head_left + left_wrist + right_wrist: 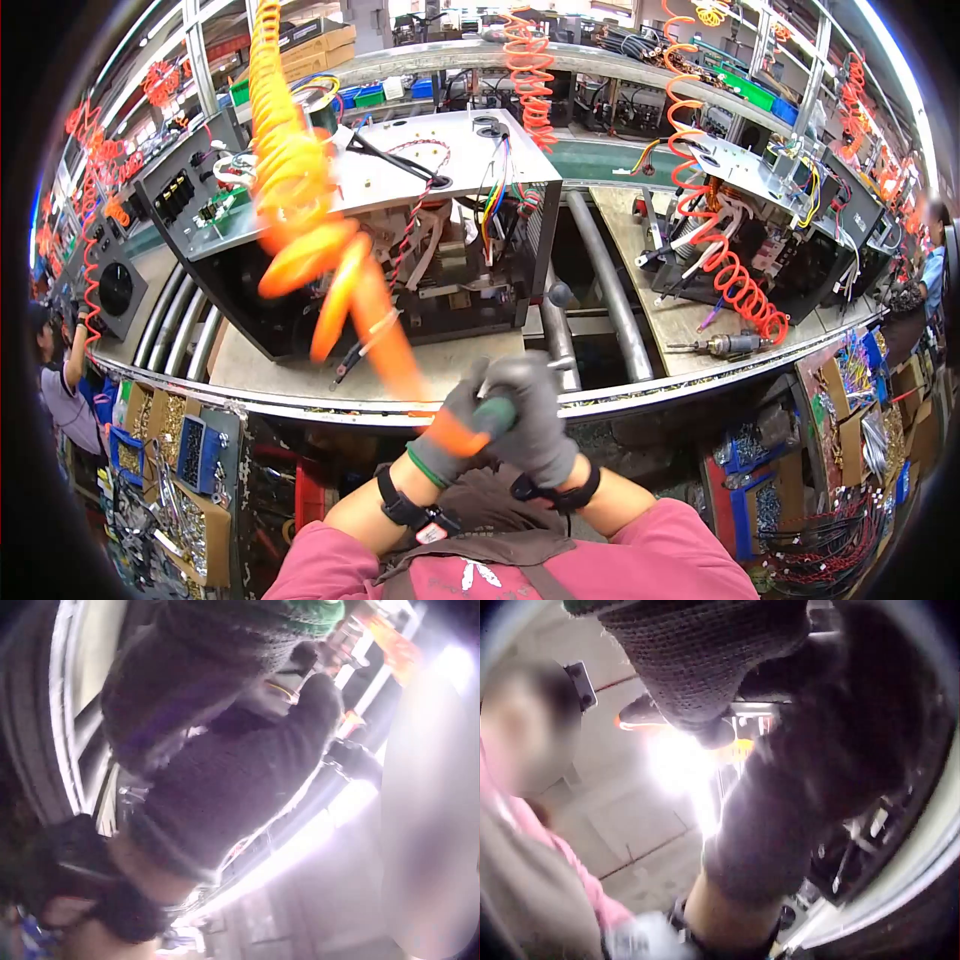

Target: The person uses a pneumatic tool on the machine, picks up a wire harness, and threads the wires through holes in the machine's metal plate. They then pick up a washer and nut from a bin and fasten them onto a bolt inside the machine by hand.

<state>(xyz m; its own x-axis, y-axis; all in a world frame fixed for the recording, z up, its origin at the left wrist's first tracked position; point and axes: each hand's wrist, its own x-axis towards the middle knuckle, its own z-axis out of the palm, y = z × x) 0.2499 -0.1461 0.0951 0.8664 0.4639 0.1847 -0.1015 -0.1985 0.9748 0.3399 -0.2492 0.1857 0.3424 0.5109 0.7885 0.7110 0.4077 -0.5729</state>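
Note:
In the head view my two grey-gloved hands meet at chest height, just below the bench edge. My right hand [535,410] curls round the rounded end of a green and orange tool handle [494,414]. My left hand [455,425], with a green cuff, lies against it, partly covered by the orange part; I cannot tell what its fingers hold. A blurred orange coiled hose [350,280] runs down to the hands. The left wrist view has the right glove [217,780] close below the left glove [195,682]. In the right wrist view both gloves overlap, dark against bright light.
An opened machine chassis [430,250] stands on the roller line ahead, another chassis [780,220] to its right. A power driver [730,345] lies on the board [650,270]. Parts bins [200,455] flank me on the left, and wires [830,540] lie at the right.

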